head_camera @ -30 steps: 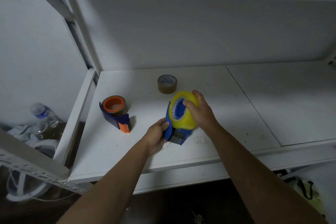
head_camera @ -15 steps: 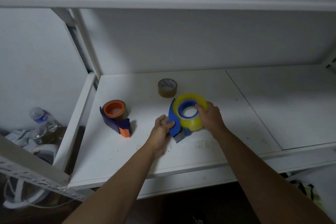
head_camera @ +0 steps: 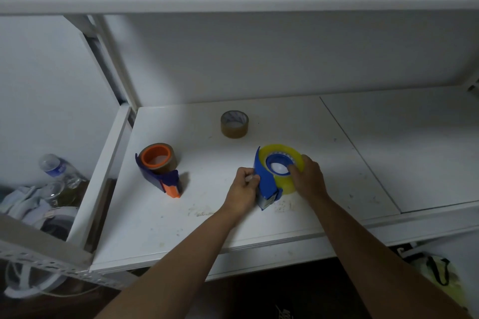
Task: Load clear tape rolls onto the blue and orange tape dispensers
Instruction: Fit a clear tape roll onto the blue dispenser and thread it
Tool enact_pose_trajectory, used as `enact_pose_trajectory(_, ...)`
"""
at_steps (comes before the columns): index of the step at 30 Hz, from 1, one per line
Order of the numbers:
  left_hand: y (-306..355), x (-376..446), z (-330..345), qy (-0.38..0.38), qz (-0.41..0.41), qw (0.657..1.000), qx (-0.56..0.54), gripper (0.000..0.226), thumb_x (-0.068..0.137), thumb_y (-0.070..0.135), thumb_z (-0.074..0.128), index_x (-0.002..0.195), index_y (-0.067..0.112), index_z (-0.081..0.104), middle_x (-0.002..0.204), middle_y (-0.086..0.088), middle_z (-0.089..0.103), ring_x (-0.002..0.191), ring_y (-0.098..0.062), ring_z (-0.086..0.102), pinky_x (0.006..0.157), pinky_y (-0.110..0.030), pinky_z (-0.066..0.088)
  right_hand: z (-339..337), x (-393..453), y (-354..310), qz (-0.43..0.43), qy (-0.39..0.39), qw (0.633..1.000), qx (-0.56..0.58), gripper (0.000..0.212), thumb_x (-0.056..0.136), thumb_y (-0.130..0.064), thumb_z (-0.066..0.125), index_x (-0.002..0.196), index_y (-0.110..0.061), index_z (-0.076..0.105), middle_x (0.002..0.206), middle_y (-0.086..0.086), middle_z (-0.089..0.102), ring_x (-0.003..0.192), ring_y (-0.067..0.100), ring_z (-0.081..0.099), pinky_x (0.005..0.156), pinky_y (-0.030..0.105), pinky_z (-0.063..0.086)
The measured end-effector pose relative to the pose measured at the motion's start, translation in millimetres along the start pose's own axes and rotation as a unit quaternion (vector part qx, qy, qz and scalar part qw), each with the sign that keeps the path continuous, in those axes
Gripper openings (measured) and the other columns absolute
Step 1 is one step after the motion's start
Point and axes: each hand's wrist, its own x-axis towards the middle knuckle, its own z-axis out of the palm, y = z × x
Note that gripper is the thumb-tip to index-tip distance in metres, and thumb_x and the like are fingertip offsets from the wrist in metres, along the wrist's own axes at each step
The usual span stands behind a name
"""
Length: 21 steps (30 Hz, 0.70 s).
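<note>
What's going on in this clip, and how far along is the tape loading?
A person is working at a white shelf, fitting a yellowish clear tape roll onto the blue dispenser. The right hand holds the roll on the blue hub, while the left hand grips the dispenser's curved guard. To the left, the orange and blue dispenser stands untouched with a brown roll on its orange hub. A loose brown tape roll sits farther back.
</note>
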Motion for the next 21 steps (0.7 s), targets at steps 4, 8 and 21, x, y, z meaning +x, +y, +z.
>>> enact_pose_trajectory(4,-7,1,-4,0.025,0.041,0.997,0.06,0.019,0.102,0.026,0.041,0.109,0.01,0.049,0.096,0.003,0.058,0.09,-0.017,0.057,0.078,-0.03,0.045,-2,-5,-3,-0.037,0.033,0.997,-0.057,0.063,0.084,-0.047,0.057,0.124,0.001,0.051,0.123,0.025,0.053,0.112,0.04,0.053,0.086,0.04,0.045)
enact_pose_trajectory(8,-20,7,-25,0.112,0.127,0.962,0.212,0.028,0.103,0.033,0.033,0.114,0.015,0.051,0.104,0.001,0.061,0.093,-0.017,0.056,0.08,-0.03,0.043,2,-26,-34,-0.232,0.099,0.944,-0.213,0.05,0.087,-0.054,0.053,0.113,-0.01,0.058,0.106,0.009,0.064,0.097,0.027,0.058,0.08,0.036,0.046)
enact_pose_trajectory(21,-30,3,-31,0.15,0.196,0.903,0.352,0.047,0.1,0.044,0.025,0.102,0.016,0.063,0.098,-0.001,0.066,0.087,-0.015,0.051,0.08,-0.031,0.043,16,3,-53,-0.197,-0.107,0.9,-0.375,0.067,0.08,-0.032,0.062,0.138,-0.009,0.038,0.125,0.01,0.057,0.113,0.03,0.054,0.099,0.045,0.036)
